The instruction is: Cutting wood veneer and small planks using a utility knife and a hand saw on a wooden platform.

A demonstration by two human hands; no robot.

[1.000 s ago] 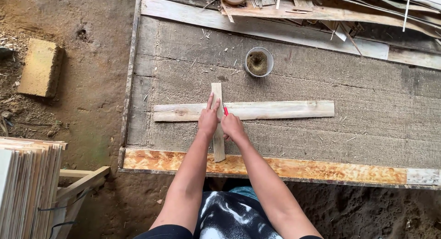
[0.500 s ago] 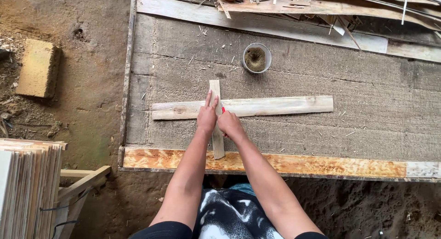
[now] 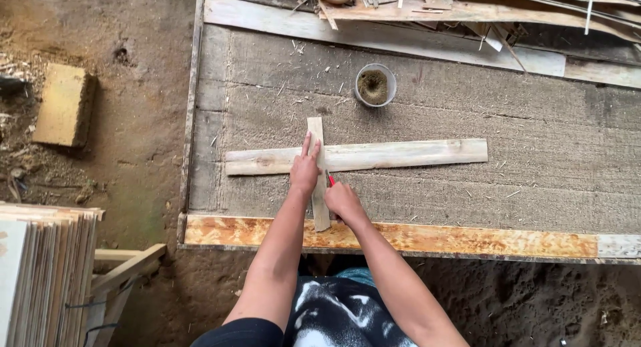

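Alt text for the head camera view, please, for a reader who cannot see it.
The left hand presses a short wooden strip across a long wooden slat on a rough workbench; the right hand holds a red-tipped tool beside it. A small cup stands behind.

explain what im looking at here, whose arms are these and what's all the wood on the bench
There is no machine here: the arms belong to a person, and the camera sits on their head, looking straight down. The left hand presses flat where a short narrow wooden strip crosses a long pale wooden slat. The right hand rests beside the strip and grips something small and red; too little shows to tell what it is. Both pieces lie on a rough grey workbench. Behind them stands a small round tin, with scrap boards piled along the far edge.
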